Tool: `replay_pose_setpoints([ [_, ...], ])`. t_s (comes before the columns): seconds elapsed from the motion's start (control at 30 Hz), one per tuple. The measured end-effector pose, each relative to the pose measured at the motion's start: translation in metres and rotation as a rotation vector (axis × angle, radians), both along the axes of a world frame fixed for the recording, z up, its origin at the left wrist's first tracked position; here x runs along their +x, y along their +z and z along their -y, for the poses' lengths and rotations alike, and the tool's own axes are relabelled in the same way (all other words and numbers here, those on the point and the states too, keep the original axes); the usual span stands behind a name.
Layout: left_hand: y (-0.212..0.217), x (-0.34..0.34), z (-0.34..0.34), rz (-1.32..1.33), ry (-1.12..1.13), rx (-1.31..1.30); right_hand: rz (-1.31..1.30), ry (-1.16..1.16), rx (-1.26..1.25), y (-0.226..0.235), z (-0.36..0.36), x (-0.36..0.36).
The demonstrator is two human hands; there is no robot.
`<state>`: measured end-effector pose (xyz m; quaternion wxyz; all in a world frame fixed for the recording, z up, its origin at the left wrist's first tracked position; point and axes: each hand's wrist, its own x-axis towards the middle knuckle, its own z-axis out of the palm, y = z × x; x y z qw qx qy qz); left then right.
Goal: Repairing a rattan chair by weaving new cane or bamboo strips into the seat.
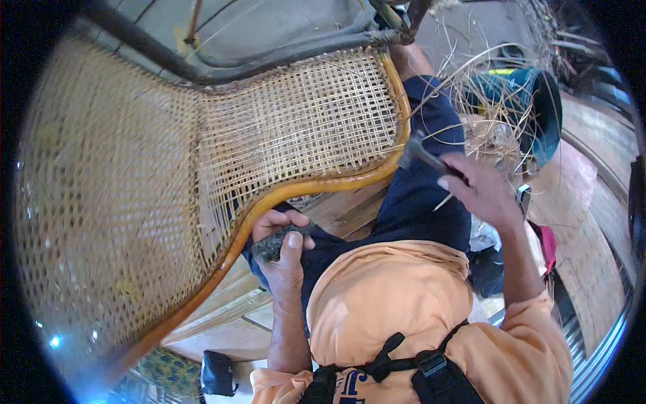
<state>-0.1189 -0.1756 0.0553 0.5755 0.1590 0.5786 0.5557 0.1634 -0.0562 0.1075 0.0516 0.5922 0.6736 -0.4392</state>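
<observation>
A woven cane chair (303,124) lies tilted across my lap, its orange-brown curved wooden frame (330,183) running along the near edge. My right hand (486,192) is closed round the dark handle of a hammer (425,155), whose head is beside the frame's right-hand corner. I cannot tell whether the head touches the wood. Below the curved edge, my left hand (288,266) grips a dark, rough, stone-like lump (269,246), thumb across its near side. Loose cane ends stick out along the weave's far edge.
At the right, a teal bucket (548,114) lies on its side among a tangle of loose cane strips (494,111). Dark metal-looking bars (148,44) cross the far left. Wooden boards (225,296) lie below, with a black pouch (217,374) near the bottom.
</observation>
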Motion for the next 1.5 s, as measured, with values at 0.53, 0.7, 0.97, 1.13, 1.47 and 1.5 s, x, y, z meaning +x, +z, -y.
replay_pose_setpoints([
  [0.53, 0.103, -0.147, 0.115, -0.747, 0.709, 0.327, 0.503, -0.343, 0.378, -0.092, 0.241, 0.15],
  [0.7, 0.142, -0.154, 0.06, -0.664, 0.609, 0.527, 0.425, -0.284, 0.153, -0.053, 0.218, 0.148],
  [0.97, 0.132, -0.162, 0.026, -0.671, 0.578, 0.409, 0.406, -0.352, -0.136, 0.042, 0.162, 0.116],
  [1.13, 0.138, -0.16, 0.024, -0.664, 0.57, 0.475, 0.107, -0.184, -0.158, 0.041, 0.13, 0.075],
  [1.47, 0.098, -0.221, 0.071, -1.341, 0.168, 0.34, 0.386, -0.023, 0.307, -0.01, 0.144, 0.131],
  [1.5, 0.09, -0.221, 0.077, -1.553, -0.005, 0.31, 0.411, -0.208, 0.535, -0.014, 0.147, 0.145],
])
